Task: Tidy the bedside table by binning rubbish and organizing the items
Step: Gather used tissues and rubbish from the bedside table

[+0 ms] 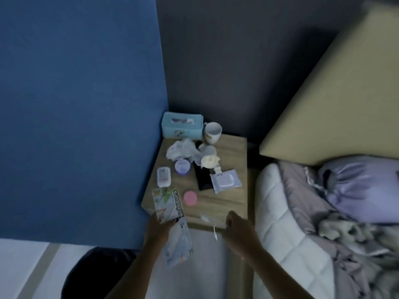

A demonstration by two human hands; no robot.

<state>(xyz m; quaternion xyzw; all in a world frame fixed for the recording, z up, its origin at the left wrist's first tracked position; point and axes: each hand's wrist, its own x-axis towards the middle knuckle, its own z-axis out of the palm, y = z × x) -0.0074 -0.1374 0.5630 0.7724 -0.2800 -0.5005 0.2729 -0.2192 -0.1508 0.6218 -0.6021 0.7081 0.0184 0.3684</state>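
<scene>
Your left hand (158, 228) was clamped on a scissors packet (172, 214), a long white card printed with "Scissors" and a clear blister at its lower end, held over the near left corner of the bedside table (228, 203). Your right hand (236, 229) hovered at the near edge, fingers curled; whether it pinched the small white scrap (215, 231) just beside it, I cannot tell. On the wooden top lay one teal tissue box (182, 126), one white mug (212, 132), crumpled tissues (183, 151), two round tubs, one lilac (182, 167) and one pink (190, 197), one dark phone (203, 178) and one wipes pack (225, 180).
</scene>
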